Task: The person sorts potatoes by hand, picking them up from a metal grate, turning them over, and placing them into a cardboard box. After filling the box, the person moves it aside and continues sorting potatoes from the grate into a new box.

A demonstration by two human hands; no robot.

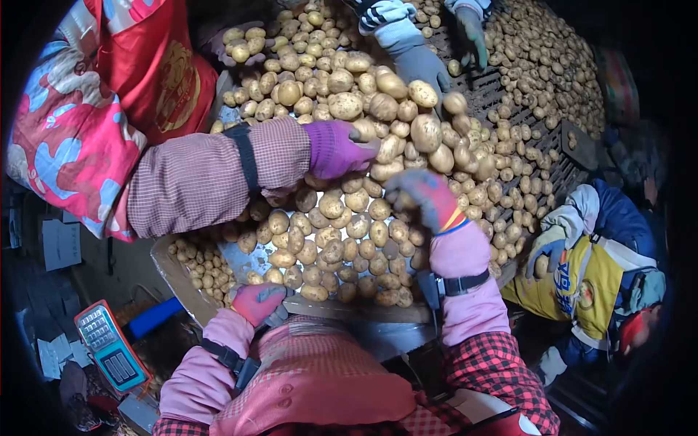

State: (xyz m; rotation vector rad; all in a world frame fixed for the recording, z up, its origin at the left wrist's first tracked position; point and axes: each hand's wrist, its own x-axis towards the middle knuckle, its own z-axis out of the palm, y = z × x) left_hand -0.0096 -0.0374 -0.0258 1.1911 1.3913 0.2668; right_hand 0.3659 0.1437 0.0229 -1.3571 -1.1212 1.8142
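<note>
My left hand point(260, 304), in a pink glove with grey fingertips, rests at the near rim of the sorting table point(363, 309). Its fingers are curled, and whatever they close on is hidden. Over the middle of the potatoes point(331, 251) hovers my right hand point(423, 198), in a pink and grey glove. Its fingers bend downward with a gap beside the thumb, and no potato shows in them. Loose potatoes lie around and under it. Close by on the left, a co-worker's purple-gloved hand point(338, 149) reaches into the heap.
Other workers' gloved hands point(422, 67) reach in from the far side. Potatoes also cover a dark slatted grate point(483, 91) at the right. A person in a yellow vest point(574, 283) is at the right. An orange and teal scale display point(113, 345) stands lower left.
</note>
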